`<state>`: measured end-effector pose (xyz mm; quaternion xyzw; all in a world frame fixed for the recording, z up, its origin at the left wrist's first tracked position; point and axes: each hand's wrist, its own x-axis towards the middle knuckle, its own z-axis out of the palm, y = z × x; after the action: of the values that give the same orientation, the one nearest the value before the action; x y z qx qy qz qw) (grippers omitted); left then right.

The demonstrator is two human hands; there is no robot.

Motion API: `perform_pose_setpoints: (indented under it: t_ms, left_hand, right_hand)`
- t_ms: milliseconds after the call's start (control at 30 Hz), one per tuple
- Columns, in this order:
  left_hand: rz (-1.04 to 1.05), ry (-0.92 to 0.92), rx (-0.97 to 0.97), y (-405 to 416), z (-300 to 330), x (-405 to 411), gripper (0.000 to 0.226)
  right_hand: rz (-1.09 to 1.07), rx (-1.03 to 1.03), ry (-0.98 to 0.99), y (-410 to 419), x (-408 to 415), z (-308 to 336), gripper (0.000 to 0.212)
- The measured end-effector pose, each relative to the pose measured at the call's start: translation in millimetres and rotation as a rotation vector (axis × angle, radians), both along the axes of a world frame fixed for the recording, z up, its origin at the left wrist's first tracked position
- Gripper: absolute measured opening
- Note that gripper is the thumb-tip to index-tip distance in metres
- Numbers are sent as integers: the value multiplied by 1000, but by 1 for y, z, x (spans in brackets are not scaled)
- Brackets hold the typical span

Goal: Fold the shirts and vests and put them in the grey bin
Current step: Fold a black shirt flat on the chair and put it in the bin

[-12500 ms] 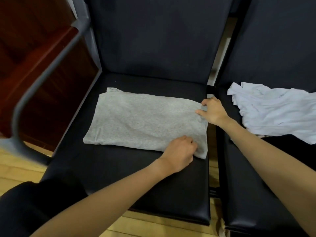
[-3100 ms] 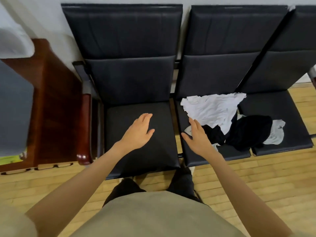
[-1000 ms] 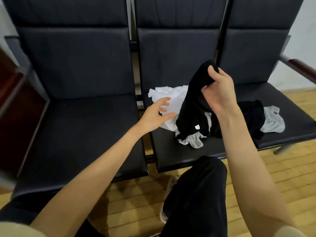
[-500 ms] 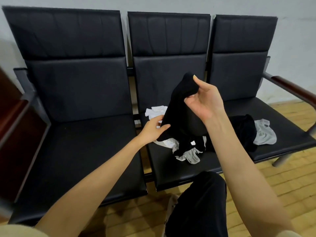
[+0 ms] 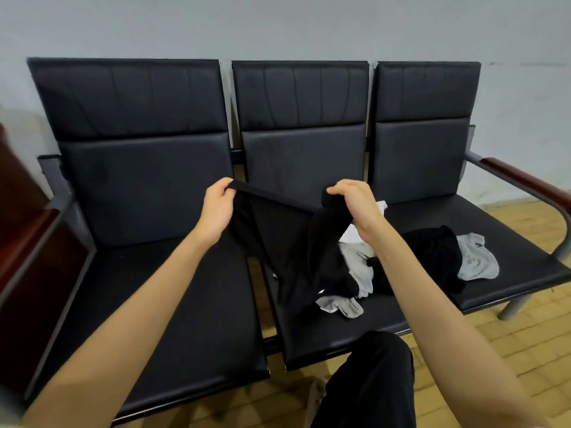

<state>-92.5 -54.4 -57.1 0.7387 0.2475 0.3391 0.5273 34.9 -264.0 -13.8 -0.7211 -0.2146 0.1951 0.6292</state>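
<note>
In the head view, the left hand (image 5: pixel 216 208) pinches one end of a black garment (image 5: pixel 287 242) at centre frame, and the right hand (image 5: pixel 355 205) grips a bunched part of the same cloth just right of centre. A taut edge runs between the two hands while the rest hangs down in soft, twisted folds over the gap between the left and middle seats of the bench (image 5: pixel 173 304).

The likely trouble: the hanging tail appears to touch the loose grey garment (image 5: pixel 355 267) lying below it, so a lift could drag that piece along or tip it to the wooden floor (image 5: pixel 509 350). The cloth looks thin and limp, and black on black padding hides seams, so finding matching corners may go wrong and give a crooked fold. The right hand's bunched hold may keep the twist in.

The seats are smooth, faintly shiny padding on a metal frame. At right of centre lie another black heap (image 5: pixel 432 257), a pale grey piece (image 5: pixel 475 257) and a bit of white cloth (image 5: pixel 352 234), all crumpled. The grey bin is not in view.
</note>
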Motion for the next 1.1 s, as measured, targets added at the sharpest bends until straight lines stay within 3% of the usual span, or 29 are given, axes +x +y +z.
perform_pose_setpoints:
  t_ms: [133, 233, 300, 433, 633, 800, 933, 1100]
  left_hand:
    - [-43, -53, 27, 16, 42, -25, 28]
    - [-98, -13, 83, 35, 60, -50, 27]
    - [-97, -9, 92, 49, 66, -68, 30]
    - [-45, -38, 131, 66, 71, -102, 49]
    - [31, 85, 345, 84, 79, -148, 20]
    - [18, 314, 425, 100, 68, -183, 10]
    - [-100, 534, 448, 117, 45, -204, 35]
    - [103, 601, 434, 136, 14, -215, 15]
  right_hand:
    - [-15, 102, -18, 17, -1, 21, 43]
    - [-20, 146, -15, 33, -3, 28, 26]
    - [45, 96, -147, 45, -7, 27, 26]
    - [147, -135, -552, 73, -18, 17, 51]
    - [290, -348, -805, 109, -34, 8, 23]
    - [247, -328, -908, 119, -37, 10, 23]
    - [182, -178, -828, 124, -36, -2, 13]
    - [189, -23, -325, 124, -39, -11, 16]
